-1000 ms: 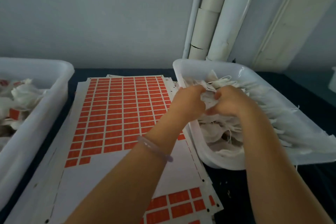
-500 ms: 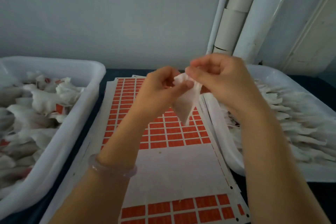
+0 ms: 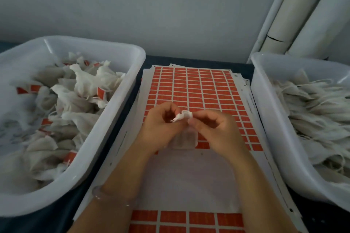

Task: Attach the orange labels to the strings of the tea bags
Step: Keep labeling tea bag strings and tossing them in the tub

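White mesh tea bag (image 3: pixel 184 139) is held over the sheet of orange labels (image 3: pixel 197 89), its bunched top pinched by curled fingers of the left hand (image 3: pixel 161 126) and right hand (image 3: pixel 216 130), between the left bin (image 3: pixel 123 108) and right bin (image 3: pixel 265 111).

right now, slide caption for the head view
Left hand and right hand pinch a tea bag above the orange label sheet.

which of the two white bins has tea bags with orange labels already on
The left bin: orange labels show among its tea bags. The right bin holds only plain tea bags with bare strings.
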